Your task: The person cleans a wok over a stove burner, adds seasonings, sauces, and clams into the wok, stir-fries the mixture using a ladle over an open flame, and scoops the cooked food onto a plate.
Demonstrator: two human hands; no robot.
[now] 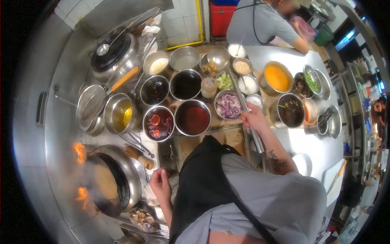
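Note:
My right hand (252,116) is wrapped round the long metal handle of a ladle (218,58). Its round bowl hangs over the far seasoning containers, beside a small container of yellowish pieces (209,67). Beneath the handle are a bowl of sliced purple onion (228,106) and one of chopped green vegetable (224,81). My left hand (161,183) is held by my waist, fingers loosely curled, with nothing visible in it. To its left a wok (106,183) with tan contents sits on the stove, flames (82,195) at its rim. A bamboo brush (140,157) lies near that hand.
Metal pots of dark sauce (185,84) and red liquid (193,118) stand ahead. A strainer (95,103) rests at left beside a pot of yellow oil (118,114). A bowl of shellfish (143,219) is below the wok. Another person (260,24) leans at the far counter.

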